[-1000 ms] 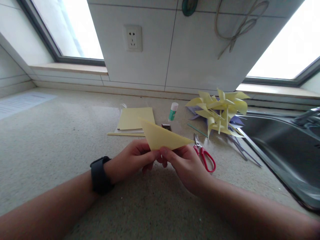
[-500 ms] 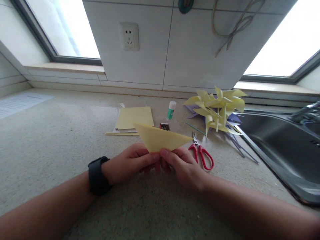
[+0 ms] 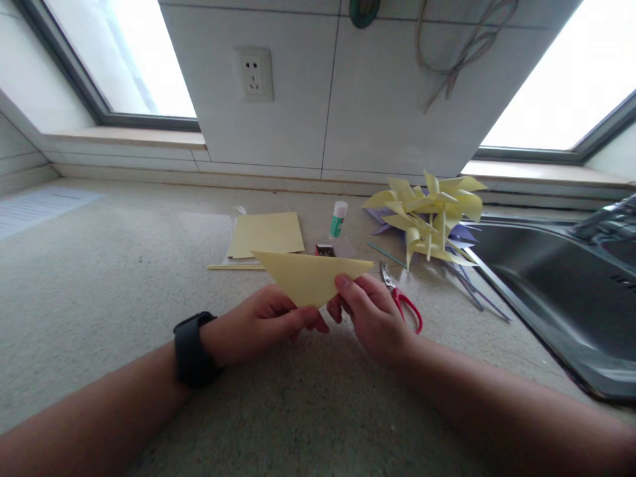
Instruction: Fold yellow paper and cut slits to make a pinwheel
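My left hand point(image 3: 265, 321) and right hand point(image 3: 373, 313) each have their grip clamped on a folded yellow paper point(image 3: 309, 277) at centre frame; red-handled scissors point(image 3: 396, 293) lie right of centre, with yellow sheets point(image 3: 267, 233), paper pinwheels point(image 3: 444, 197) and a glue stick point(image 3: 338, 220) farther back.

left hand point(image 3: 261, 324): pinching | right hand point(image 3: 375, 318): pinching | forearms point(image 3: 109, 394) angled inward
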Demonstrator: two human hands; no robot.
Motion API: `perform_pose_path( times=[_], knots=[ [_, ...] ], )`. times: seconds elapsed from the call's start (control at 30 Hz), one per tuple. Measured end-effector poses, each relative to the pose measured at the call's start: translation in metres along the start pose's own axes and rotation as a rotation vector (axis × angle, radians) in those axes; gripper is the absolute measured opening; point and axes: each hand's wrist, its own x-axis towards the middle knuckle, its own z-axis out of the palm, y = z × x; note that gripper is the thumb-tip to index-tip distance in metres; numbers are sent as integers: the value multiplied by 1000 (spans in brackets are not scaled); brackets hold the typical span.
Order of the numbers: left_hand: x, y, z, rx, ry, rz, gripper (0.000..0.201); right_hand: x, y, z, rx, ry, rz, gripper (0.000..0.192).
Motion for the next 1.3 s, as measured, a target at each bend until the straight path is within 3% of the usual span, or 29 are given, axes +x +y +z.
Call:
perform_pose_path(
  times=[0.2,0.43,1.13,1.3],
  knots=[
    [-1,0,0,-61,-3,-66,32,-2,-2,-2,-21,-67,-59,47],
    [-1,1,1,-116,-10,-42,29,-2,2,-3,29,-98,-74,48],
    [-3,-4,2,-128,2,-63,36,-3,4,-3,39,-128,-32,48],
    [-2,-5,4,-101,23,-62,45,-3,0,2,56,-312,-59,34]
  ],
)
